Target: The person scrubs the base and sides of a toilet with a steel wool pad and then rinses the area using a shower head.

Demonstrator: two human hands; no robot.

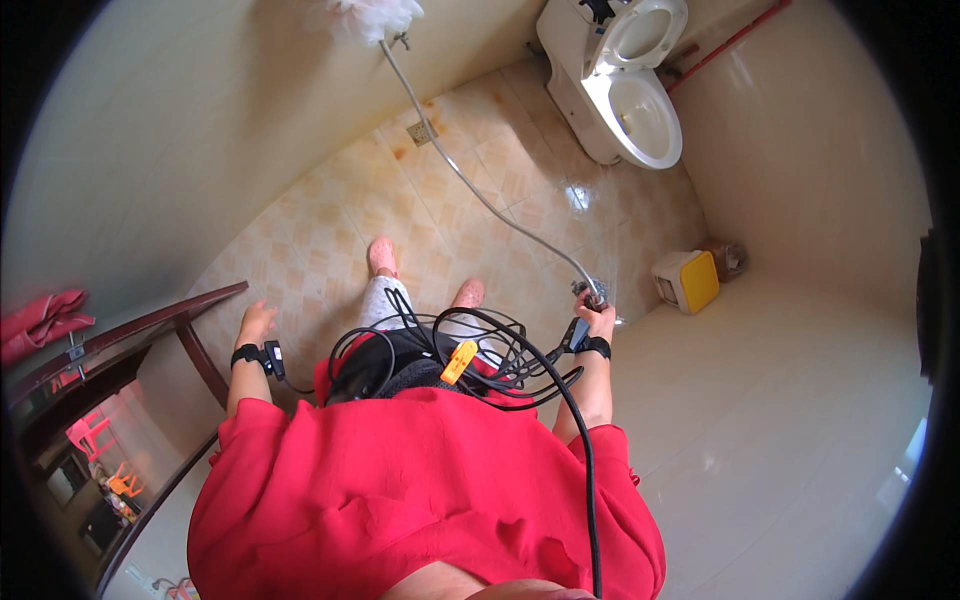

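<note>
My right hand [597, 320] is closed around the handle of a shower head [590, 290], held out near the right wall. From it a grey metal shower hose [470, 185] runs in a slack curve up to a tap [401, 41] on the far wall. My left hand [259, 320] hangs by the brown door frame [215, 297], empty, with its fingers loosely apart. Each wrist wears a black strap with a small device. Black cables [510, 345] with an orange tag [459, 362] lie coiled at my waist.
A white toilet [600, 110] with its lid raised stands at the far right. A white and yellow bucket [687, 281] sits by the right wall. The tiled floor [330, 215] has wet, shiny patches and a square drain [421, 133]. Red cloth [45, 325] hangs at the left.
</note>
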